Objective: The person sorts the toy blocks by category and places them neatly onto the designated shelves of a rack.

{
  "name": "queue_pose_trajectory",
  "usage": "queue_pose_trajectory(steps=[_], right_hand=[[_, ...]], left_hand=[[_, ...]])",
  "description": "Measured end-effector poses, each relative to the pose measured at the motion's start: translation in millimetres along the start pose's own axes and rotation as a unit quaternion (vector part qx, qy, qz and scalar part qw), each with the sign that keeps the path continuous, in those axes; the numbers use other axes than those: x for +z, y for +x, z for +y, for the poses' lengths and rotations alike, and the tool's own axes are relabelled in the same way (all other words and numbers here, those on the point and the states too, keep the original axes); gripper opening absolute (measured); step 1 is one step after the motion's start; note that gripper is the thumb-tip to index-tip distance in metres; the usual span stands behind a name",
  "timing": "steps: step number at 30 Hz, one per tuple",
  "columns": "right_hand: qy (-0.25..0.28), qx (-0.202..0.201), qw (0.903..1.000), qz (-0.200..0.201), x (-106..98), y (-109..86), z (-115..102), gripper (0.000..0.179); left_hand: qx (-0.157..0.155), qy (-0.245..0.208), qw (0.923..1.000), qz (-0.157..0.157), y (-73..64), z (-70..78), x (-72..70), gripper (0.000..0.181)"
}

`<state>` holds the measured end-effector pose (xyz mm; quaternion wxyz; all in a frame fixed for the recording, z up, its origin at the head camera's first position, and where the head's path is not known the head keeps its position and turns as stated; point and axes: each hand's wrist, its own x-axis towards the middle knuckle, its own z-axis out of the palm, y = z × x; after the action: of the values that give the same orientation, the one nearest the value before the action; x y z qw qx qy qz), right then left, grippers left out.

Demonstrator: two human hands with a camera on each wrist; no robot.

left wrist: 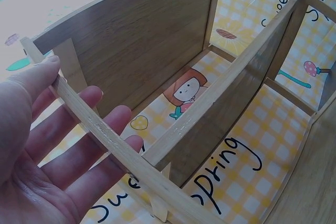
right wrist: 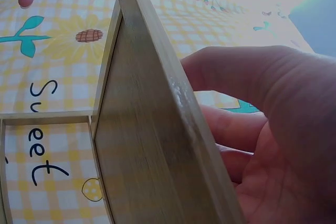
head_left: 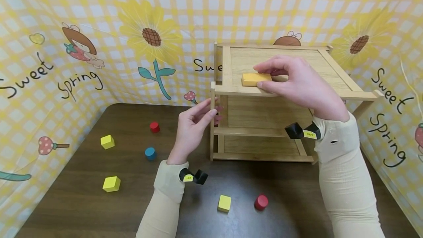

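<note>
A light wooden shelf with three tiers stands at the right. On its top board, near the front left, lies a flat yellow block. My right hand pinches that block from the right, thumb at the front and fingers behind. In the right wrist view the top board's edge hides the block from sight. My left hand grips the shelf's left front post, with the thumb on the near side and the fingers reaching behind it.
On the dark table left of the shelf are two yellow cubes, a red cylinder and a blue cylinder. Another yellow cube and red cylinder lie in front. Checkered cloth surrounds the table's back and sides.
</note>
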<state>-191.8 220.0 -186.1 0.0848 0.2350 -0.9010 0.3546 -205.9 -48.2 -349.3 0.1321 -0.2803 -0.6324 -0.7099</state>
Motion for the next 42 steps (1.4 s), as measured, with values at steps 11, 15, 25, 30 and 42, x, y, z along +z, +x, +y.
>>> queue_pose_trajectory(steps=[11,15,25,30,42], right_hand=[[-0.009,0.005,0.9988,0.048,-4,-8.9,-7,0.045],[-0.020,-0.015,0.9964,0.081,-3,-17.2,-11,0.043],[-0.028,-0.063,0.9852,0.157,1,-42.6,-22,0.042],[-0.031,-0.085,0.9779,0.189,3,-58.7,-27,0.045],[-0.040,-0.095,0.9714,0.214,10,-89.1,-29,0.051]], left_hand=[[0.004,0.006,1.0000,-0.003,2.3,0.9,0.3,0.036],[0.000,0.012,0.9999,-0.004,1.7,1.3,0.5,0.037],[0.005,0.008,0.9999,-0.006,1.9,1.1,0.8,0.037],[0.005,0.000,1.0000,-0.007,1.1,1.0,0.1,0.036],[-0.002,-0.015,0.9998,-0.009,0.3,0.5,0.1,0.036]])
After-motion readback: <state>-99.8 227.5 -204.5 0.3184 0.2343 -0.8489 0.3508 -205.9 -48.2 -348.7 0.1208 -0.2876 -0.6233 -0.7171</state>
